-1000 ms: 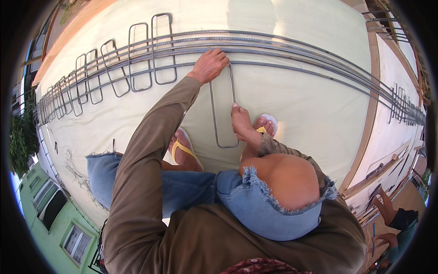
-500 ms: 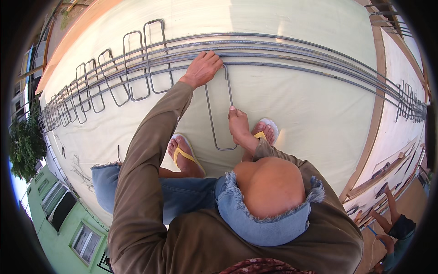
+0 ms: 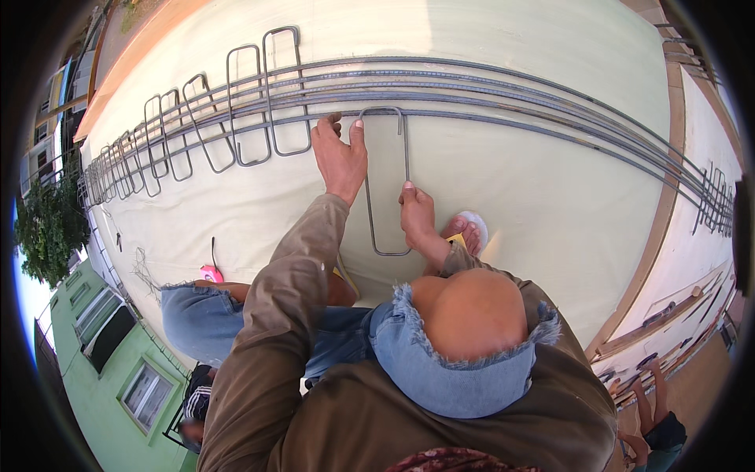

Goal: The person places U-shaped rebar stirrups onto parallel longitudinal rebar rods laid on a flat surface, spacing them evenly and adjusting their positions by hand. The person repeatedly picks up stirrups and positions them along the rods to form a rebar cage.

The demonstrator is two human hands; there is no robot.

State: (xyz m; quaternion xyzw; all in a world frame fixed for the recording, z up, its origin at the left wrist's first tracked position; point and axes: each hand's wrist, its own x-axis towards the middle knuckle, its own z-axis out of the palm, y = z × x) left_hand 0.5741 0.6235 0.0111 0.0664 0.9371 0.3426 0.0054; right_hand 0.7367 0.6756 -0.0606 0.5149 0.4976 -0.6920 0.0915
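A bent steel rebar stirrup (image 3: pixel 371 212), a long rectangle with a hooked end, lies just in front of a row of long steel bars (image 3: pixel 472 100). My right hand (image 3: pixel 417 214) grips its right side, thumb on top. My left hand (image 3: pixel 341 161) is beside the stirrup's upper left corner, thumb and fingers apart; the thumb appears to touch that corner, while the fingertips reach the nearest bar. To the left, several more stirrups (image 3: pixel 268 93) are threaded round the bars.
More stirrups (image 3: pixel 716 197) gather at the bars' far right end. A pink tape measure (image 3: pixel 211 273) and tangled thin wire (image 3: pixel 143 267) lie left of my knee. My sandalled foot (image 3: pixel 470 228) stands beside my right hand. Other people are at the lower right and lower left.
My left hand has drawn back from the bars toward me, its fingers spreading. My right hand keeps its hold on the stirrup. The view has shifted slightly.
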